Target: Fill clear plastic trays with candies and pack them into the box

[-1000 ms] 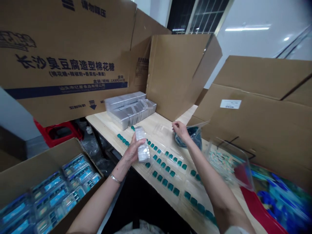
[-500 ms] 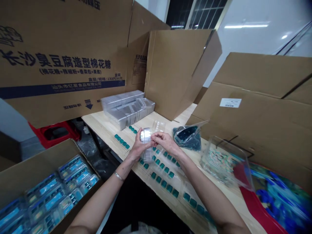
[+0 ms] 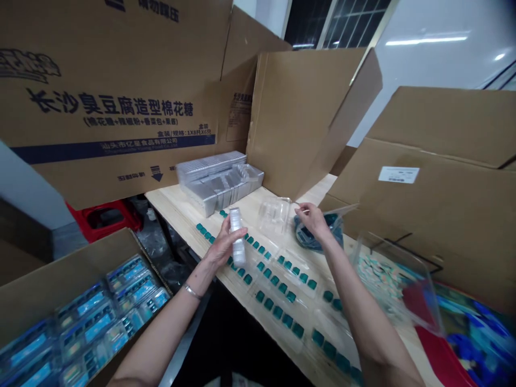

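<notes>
Several clear plastic pieces are held together as one narrow stack [image 3: 237, 244], whitish and shiny, with small ribs along its length. It is above the near left edge of the wooden table [image 3: 169, 200], in the left hand [image 3: 226, 244]; the thumb lies across its face and the fingers close around it. One loose clear tray [image 3: 274, 216], with moulded hollows, is farther and more to the right, on the table.

Bare wood is visible along the far left edge and around the loose tray. Rows of teal pieces [image 3: 277, 312] take much of the near and middle surface. On the right, a plastic bag [image 3: 308, 239] and a clear bin [image 3: 397, 274] make the room narrower; cardboard [image 3: 306, 118] closes the far side.

The left forearm comes from the near left, with a bracelet [image 3: 192, 291] on the wrist. The right forearm reaches from the near right over the table. Its hand [image 3: 313, 220] is just above the bag, fingertips narrow beside the loose tray's right edge; I cannot tell if they grip it.
</notes>
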A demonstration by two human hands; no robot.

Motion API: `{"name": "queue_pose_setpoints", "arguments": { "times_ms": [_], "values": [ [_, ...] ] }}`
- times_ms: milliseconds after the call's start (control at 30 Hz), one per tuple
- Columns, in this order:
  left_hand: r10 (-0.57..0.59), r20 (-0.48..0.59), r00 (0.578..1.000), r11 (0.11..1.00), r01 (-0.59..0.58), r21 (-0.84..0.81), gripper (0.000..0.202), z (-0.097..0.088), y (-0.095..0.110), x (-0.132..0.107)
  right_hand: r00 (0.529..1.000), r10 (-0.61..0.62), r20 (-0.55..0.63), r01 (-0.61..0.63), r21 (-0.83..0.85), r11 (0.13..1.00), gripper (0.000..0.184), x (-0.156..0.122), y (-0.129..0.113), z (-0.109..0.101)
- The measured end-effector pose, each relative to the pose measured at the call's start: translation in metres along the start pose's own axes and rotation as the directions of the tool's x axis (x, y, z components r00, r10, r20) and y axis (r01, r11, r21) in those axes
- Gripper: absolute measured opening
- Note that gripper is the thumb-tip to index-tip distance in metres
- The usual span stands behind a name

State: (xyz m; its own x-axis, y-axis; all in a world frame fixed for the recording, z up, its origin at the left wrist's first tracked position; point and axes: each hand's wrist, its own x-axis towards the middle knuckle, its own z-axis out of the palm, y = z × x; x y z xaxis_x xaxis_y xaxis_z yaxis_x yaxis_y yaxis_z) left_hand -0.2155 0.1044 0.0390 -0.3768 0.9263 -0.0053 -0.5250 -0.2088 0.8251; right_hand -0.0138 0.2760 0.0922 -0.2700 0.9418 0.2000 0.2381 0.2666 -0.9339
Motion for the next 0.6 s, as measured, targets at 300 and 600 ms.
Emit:
{"name": "queue_pose_setpoints", "arguments": {
  "times_ms": [300, 600],
  "values": [
    [-0.076, 0.118, 0.99, 0.996, 0.07, 0.051, 0.093, 0.021, -0.022, 0.002, 0.851, -0.03, 0.524, -0.096, 0.211, 0.973, 0.028, -0.066, -0.035, 0.064],
    [-0.045, 0.096, 0.994, 0.997, 0.038, 0.073, 0.094, 0.026, -0.026, 0.001, 0.885, -0.017, 0.465, -0.125, 0.273, 0.954, 0.014, -0.063, -0.023, 0.062]
  ]
}}
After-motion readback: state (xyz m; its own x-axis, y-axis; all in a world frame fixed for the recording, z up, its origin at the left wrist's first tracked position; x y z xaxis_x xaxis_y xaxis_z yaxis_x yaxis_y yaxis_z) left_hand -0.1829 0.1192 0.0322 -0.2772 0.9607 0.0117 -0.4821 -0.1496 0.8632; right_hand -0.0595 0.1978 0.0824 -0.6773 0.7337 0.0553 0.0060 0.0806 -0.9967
